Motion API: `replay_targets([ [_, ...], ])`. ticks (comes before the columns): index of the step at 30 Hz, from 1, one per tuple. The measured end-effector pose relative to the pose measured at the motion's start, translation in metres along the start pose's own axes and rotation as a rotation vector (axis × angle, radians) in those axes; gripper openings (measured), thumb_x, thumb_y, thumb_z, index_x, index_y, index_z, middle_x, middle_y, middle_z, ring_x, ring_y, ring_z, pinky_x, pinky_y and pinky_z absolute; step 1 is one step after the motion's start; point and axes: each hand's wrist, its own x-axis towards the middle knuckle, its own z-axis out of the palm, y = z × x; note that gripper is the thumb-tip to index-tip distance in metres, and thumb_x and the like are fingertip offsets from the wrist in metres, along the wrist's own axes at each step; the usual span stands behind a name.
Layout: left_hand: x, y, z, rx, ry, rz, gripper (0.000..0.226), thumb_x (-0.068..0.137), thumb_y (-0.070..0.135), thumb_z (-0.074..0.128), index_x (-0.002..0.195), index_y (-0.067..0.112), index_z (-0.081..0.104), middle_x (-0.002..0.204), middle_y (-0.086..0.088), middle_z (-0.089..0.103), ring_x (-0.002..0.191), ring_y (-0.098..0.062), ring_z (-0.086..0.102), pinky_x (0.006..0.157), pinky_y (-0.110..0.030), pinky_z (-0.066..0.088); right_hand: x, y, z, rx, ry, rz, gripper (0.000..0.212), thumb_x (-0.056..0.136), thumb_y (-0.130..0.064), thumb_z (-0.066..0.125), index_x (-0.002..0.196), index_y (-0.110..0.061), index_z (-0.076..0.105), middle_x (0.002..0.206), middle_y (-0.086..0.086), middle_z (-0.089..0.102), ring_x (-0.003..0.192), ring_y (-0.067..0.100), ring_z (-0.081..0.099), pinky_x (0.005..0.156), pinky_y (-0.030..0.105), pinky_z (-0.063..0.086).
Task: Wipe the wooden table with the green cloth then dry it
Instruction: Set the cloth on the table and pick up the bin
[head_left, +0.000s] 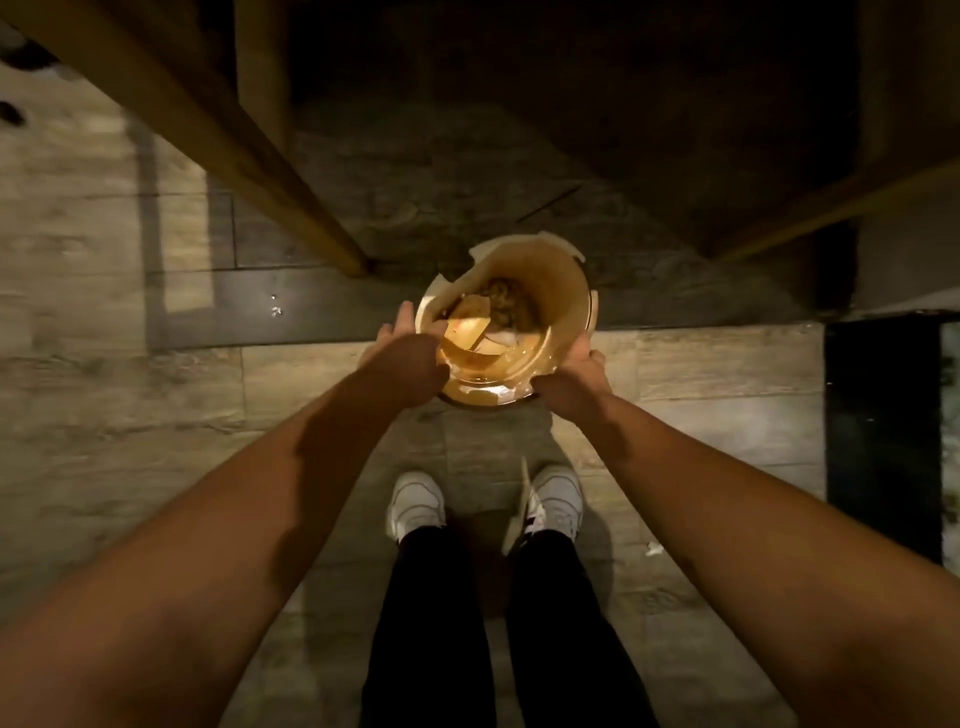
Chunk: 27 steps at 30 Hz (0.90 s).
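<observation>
A pale plastic bucket (563, 283) sits on the floor below me with water and a crumpled cloth (506, 301) inside; the cloth's colour is unclear in the dim light. My left hand (410, 358) grips the bucket's left rim. My right hand (571, 384) holds the near right rim. The wooden table (571, 78) is above the bucket, seen from its dark underside, with one leg (291, 197) slanting down to the left of the bucket.
Wood-look floor planks (119, 312) spread around. My two white shoes (415, 504) stand just behind the bucket. A second table leg (831, 208) crosses at the right. A dark rectangular object (883, 431) stands at the right edge.
</observation>
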Motion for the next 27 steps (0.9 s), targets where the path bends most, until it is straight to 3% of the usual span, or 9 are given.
replay_targets([
  [3,0.012,0.002,0.005,-0.132,-0.027,0.031,0.066,0.094,0.028,0.061,0.153,0.029,0.032,0.163,-0.021,0.011,0.137,-0.043,0.042,0.109,-0.045,0.042,0.012,0.001,0.006,0.33,0.107,0.107,0.071,0.075,-0.022,0.069,0.136,-0.015,0.033,0.113,0.014,0.06,0.097,0.032,0.062,0.078,0.046,0.058],
  [7,0.02,-0.001,0.006,-0.408,0.037,0.055,0.071,0.09,0.028,0.065,0.153,0.027,0.031,0.14,-0.016,0.052,0.123,-0.035,0.056,0.095,-0.041,0.05,0.021,0.005,0.006,0.332,0.187,0.268,0.054,0.082,-0.021,0.065,0.127,-0.011,0.038,0.11,0.014,0.061,0.088,0.028,0.061,0.063,0.033,0.051],
  [10,0.02,-0.009,0.009,-0.691,-0.001,-0.051,0.094,0.082,0.029,0.075,0.156,0.021,0.018,0.142,-0.015,0.051,0.127,-0.035,0.053,0.092,-0.038,0.043,0.024,0.006,0.0,0.304,0.178,0.299,0.044,0.082,-0.018,0.064,0.121,-0.009,0.046,0.109,0.014,0.061,0.095,0.031,0.06,0.072,0.038,0.054],
  [13,0.014,-0.011,0.013,-0.662,-0.017,-0.158,0.099,0.085,0.024,0.076,0.158,0.013,0.009,0.146,-0.021,0.05,0.129,-0.04,0.052,0.094,-0.04,0.043,0.02,0.004,-0.009,0.189,0.232,0.202,0.033,0.085,-0.018,0.062,0.114,-0.014,0.046,0.102,0.009,0.057,0.088,0.028,0.057,0.07,0.036,0.049],
  [15,0.001,-0.007,0.011,-0.588,0.0,-0.216,0.084,0.085,0.028,0.075,0.153,0.011,0.028,0.14,-0.02,0.056,0.122,-0.038,0.057,0.09,-0.039,0.043,0.01,0.002,-0.022,0.144,0.225,0.137,0.028,0.084,-0.021,0.062,0.107,-0.018,0.045,0.094,0.005,0.054,0.078,0.024,0.052,0.069,0.036,0.047],
  [18,-0.029,0.003,0.006,-0.52,-0.005,-0.222,0.04,0.085,0.031,0.073,0.118,0.009,0.062,0.118,-0.018,0.068,0.099,-0.029,0.061,0.08,-0.036,0.044,-0.016,0.0,-0.044,0.085,0.174,0.1,0.025,0.08,-0.023,0.061,0.1,-0.018,0.047,0.089,0.005,0.055,0.075,0.022,0.053,0.066,0.036,0.05],
  [20,-0.053,0.011,0.0,-0.587,-0.006,-0.268,0.029,0.084,0.029,0.073,0.103,0.007,0.068,0.106,-0.017,0.07,0.093,-0.029,0.063,0.081,-0.038,0.05,-0.042,-0.002,-0.057,0.07,0.136,0.086,0.026,0.081,-0.028,0.06,0.1,-0.015,0.049,0.092,0.008,0.058,0.077,0.024,0.057,0.066,0.038,0.052],
  [24,-0.11,0.03,-0.029,-1.009,0.102,-0.347,0.008,0.077,0.011,0.072,0.079,0.009,0.065,0.091,-0.016,0.065,0.087,-0.029,0.06,0.077,-0.04,0.051,-0.102,-0.01,-0.082,0.163,0.132,0.097,0.031,0.085,-0.031,0.057,0.106,-0.008,0.056,0.101,0.015,0.063,0.09,0.032,0.063,0.079,0.047,0.057],
  [27,-0.155,0.047,-0.058,-1.189,0.129,-0.418,0.009,0.091,0.013,0.064,0.082,0.014,0.065,0.091,-0.015,0.066,0.087,-0.034,0.064,0.078,-0.046,0.055,-0.145,-0.021,-0.103,0.228,0.143,0.162,0.027,0.086,-0.027,0.055,0.106,-0.009,0.056,0.101,0.015,0.063,0.089,0.031,0.062,0.077,0.044,0.057],
])
